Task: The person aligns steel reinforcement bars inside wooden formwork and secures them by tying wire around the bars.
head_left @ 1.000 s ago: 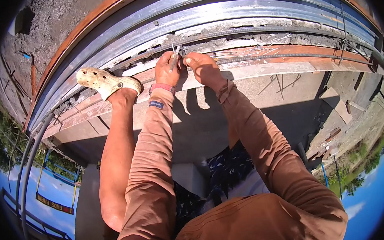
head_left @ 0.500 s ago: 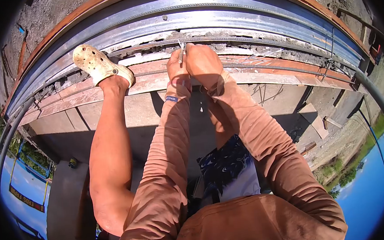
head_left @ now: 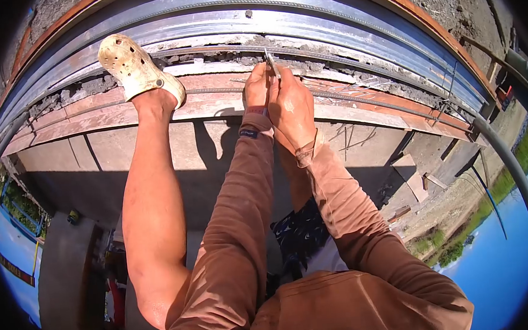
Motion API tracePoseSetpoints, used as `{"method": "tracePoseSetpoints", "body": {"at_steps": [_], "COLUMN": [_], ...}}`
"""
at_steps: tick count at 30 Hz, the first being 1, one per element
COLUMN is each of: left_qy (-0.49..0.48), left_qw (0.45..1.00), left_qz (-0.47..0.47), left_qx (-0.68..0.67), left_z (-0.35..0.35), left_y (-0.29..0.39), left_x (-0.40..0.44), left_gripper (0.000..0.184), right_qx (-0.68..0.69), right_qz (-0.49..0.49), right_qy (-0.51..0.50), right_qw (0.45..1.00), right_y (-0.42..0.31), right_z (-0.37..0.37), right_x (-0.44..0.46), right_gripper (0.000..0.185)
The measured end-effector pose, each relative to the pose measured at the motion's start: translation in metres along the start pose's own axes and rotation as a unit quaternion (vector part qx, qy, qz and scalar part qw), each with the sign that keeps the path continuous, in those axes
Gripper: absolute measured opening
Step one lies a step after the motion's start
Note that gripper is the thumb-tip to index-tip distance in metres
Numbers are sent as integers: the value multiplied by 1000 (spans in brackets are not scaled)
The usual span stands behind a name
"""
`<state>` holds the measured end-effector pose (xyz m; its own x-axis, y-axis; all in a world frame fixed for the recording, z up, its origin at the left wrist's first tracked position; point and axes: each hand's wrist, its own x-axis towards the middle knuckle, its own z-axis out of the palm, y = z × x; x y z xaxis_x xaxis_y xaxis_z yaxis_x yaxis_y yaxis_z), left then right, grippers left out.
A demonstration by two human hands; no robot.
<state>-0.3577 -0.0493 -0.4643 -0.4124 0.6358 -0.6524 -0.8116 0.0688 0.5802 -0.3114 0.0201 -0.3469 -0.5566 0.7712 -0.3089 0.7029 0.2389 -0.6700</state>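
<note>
My left hand [head_left: 258,91] and my right hand [head_left: 292,103] are close together over the wooden form board, both with fingers curled. A slim grey metal tool [head_left: 271,63] sticks up between them, along my right thumb; its lower part is hidden and its kind does not show. What my left fingers close on is hidden. Just beyond the fingertips runs a ribbed steel bar [head_left: 208,49]. A second rebar [head_left: 211,91] lies nearer, along the reddish board [head_left: 210,82], and passes behind my hands.
My foot in a cream clog [head_left: 140,70] rests on the board at left. Corrugated metal sheeting [head_left: 195,21] lies beyond, edged by an orange-brown beam [head_left: 405,8]. Loose wires [head_left: 356,90] lie to the right. A grey pipe [head_left: 511,156] curves at far right.
Both hands have moved slightly right and down in view, and the right hand has turned more upright. The metal tool now points up between the hands. The camera view has shifted a little.
</note>
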Motion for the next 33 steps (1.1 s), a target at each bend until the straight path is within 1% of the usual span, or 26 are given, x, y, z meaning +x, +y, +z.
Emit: {"method": "tracePoseSetpoints", "body": {"at_steps": [1,2,4,5,6,8,9,10,12,13,14,16,17,19,20,21,22,23,24,26,27,28,29,32,33], "left_qy": [-50,-52,-71,-80,-82,55,-130,-95,19,66,111,181,219,251,242,221,204,186,174,150,145,143,139,125,120], "left_qw": [999,999,980,991,992,985,968,972,981,982,978,969,962,953,956,964,968,971,973,975,975,976,976,975,973], "left_qz": [-2,-2,170,93,92,9,68,72,98,113,132,159,163,170,162,143,135,124,116,106,98,91,83,63,58], "left_qx": [5,3,73,-44,-42,-161,-202,-203,-167,-138,-113,-57,-22,-3,-18,-33,-60,-81,-100,-126,-135,-138,-145,-175,-187], "left_z": [-8,-2,12,0,24,66,55,46,26,8,-8,-39,-44,-51,-49,-35,-26,-15,-8,2,6,6,9,27,35], "left_y": [-8,-5,10,-6,19,49,55,61,100,122,138,175,186,189,186,167,156,140,128,119,113,109,104,77,63], "left_x": [3,-3,-20,-12,-24,-53,-53,-49,-34,-25,-12,4,10,8,8,1,-2,-9,-15,-18,-21,-21,-24,-39,-40], "left_gripper": [26,26,32,32,32,33,36,37,40,42,44,48,50,55,55,55,55,55,54,54,54,54,54,54,54], "right_qx": [-8,-11,-2,-34,-33,-129,-131,-188,-299,-298,-299,-327,-327,-400,-434,-433,-348,-257,-257,-203,-204,-189,-173,-141,-128], "right_qz": [-40,-40,-57,-37,-34,-78,-70,-86,-119,-132,-127,-68,-64,-73,-78,-75,-33,8,11,-24,-22,-33,-44,-23,-11], "right_qy": [-9,-8,13,-44,-42,24,27,22,11,-48,-45,-245,-244,-277,-293,-294,-250,-202,-203,-124,-122,-52,18,19,-30], "right_qw": [999,999,998,998,998,988,989,978,947,944,945,910,911,871,848,849,903,945,945,971,971,980,984,990,991], "right_y": [0,2,5,1,-4,-15,-18,-20,-27,-31,-41,-59,-62,-68,-68,-65,-59,-54,-50,-40,-35,-33,-33,-39,-41], "right_z": [0,4,13,12,17,31,37,45,52,49,41,29,29,33,34,34,35,37,39,45,51,59,66,63,57], "right_x": [-2,-6,-11,-13,-13,-13,-13,-9,0,3,9,22,23,26,27,28,31,31,28,22,20,19,17,22,22], "right_gripper": [35,35,45,50,50,36,36,38,41,32,32,28,28,26,25,25,27,28,28,32,32,21,17,17,15]}}
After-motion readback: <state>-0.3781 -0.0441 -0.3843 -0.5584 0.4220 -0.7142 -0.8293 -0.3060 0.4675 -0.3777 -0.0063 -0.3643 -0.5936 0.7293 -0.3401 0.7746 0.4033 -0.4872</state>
